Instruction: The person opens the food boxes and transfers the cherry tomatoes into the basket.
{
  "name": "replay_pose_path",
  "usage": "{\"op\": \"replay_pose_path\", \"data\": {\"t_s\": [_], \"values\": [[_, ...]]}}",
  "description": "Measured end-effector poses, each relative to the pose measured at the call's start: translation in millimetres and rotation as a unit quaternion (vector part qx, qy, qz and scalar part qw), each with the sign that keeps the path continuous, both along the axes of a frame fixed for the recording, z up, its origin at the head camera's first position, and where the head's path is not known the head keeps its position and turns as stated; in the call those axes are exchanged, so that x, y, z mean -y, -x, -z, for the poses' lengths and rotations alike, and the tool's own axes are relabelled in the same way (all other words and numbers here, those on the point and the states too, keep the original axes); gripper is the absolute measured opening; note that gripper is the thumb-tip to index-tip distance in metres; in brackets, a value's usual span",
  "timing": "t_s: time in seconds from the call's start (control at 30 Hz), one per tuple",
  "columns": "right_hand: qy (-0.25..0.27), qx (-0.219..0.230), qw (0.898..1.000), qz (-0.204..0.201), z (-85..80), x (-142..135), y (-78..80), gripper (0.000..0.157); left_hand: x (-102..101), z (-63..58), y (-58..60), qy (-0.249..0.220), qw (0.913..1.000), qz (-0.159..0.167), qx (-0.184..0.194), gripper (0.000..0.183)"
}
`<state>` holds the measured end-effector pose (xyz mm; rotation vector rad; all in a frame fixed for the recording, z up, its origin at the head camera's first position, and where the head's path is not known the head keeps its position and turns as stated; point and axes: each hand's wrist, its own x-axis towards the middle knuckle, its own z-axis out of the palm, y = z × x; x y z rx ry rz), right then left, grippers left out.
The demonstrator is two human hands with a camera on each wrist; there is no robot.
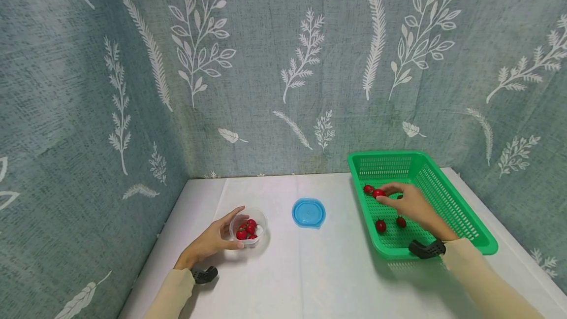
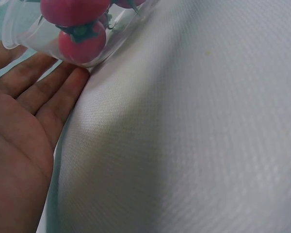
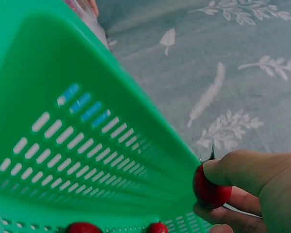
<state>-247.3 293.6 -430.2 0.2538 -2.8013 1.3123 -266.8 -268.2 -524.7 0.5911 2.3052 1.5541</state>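
Head view: your right hand (image 1: 408, 205) is pinching a tomato (image 1: 378, 193) over the green basket (image 1: 452, 207); your left hand (image 1: 211, 238) is resting loosely beside the clear cup (image 1: 260, 217). Left wrist: your relaxed fingers (image 2: 64, 97) are touching the cup. Right wrist: your fingertips are grasping the tomato.

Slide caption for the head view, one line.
Right hand pinches a red tomato over a green basket; left hand at a clear tub holding more tomatoes, blue lid between.

Red tomatoes (image 1: 380, 226); green basket (image 1: 443, 193) at right; blue lid (image 1: 308, 212); white tabletop (image 1: 328, 270); far grey-green backdrop (image 1: 266, 63) patterned with white leaves.
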Motion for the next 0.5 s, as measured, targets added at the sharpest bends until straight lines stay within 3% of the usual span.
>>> {"op": "replay_pose_path", "data": {"t_s": [0.5], "values": [[-0.043,0.011,0.999,0.029,1.4,-29.0,0.1,0.052,-0.1,0.4,-0.8,-0.007,1.0000,0.006,-0.003,0.104]]}}
